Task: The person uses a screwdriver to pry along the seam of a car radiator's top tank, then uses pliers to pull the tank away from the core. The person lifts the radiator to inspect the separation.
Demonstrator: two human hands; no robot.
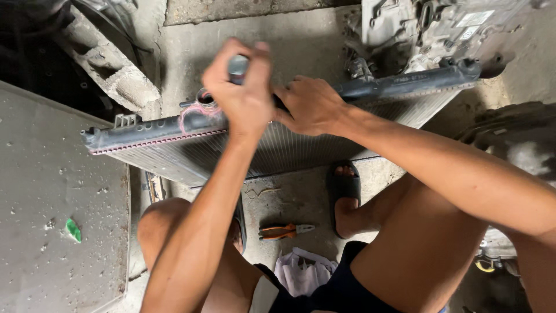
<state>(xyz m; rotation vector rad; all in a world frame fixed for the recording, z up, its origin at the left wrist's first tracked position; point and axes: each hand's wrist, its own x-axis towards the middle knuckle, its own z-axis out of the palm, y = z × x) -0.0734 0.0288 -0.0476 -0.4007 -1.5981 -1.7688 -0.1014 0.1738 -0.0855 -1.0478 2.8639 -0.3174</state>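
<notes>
Car radiator standing on edge across the concrete floor, between the knees and a grimy engine block at one o'clock; long black plastic tank along its upper edge, running slantwise from nine o'clock up toward two o'clock, with a dusty grey finned core below and a thin reddish seam where tank meets core. Open round filler neck on the tank at eleven o'clock of centre, pinkish smears about it. Left hand just right of that neck, fingers curled tight around a small grey cylindrical object, kind impossible to tell. Right hand at three o'clock of the left, touching it, palm down on the tank, fingers pressed together and bent over the far edge. Farther out: black sandal on a foot under the core at five o'clock, orange-handled pliers lying on the floor at six o'clock, crumpled white plastic bag below them, flat grey panel with a green scrap at eight o'clock, concrete block at ten o'clock.
</notes>
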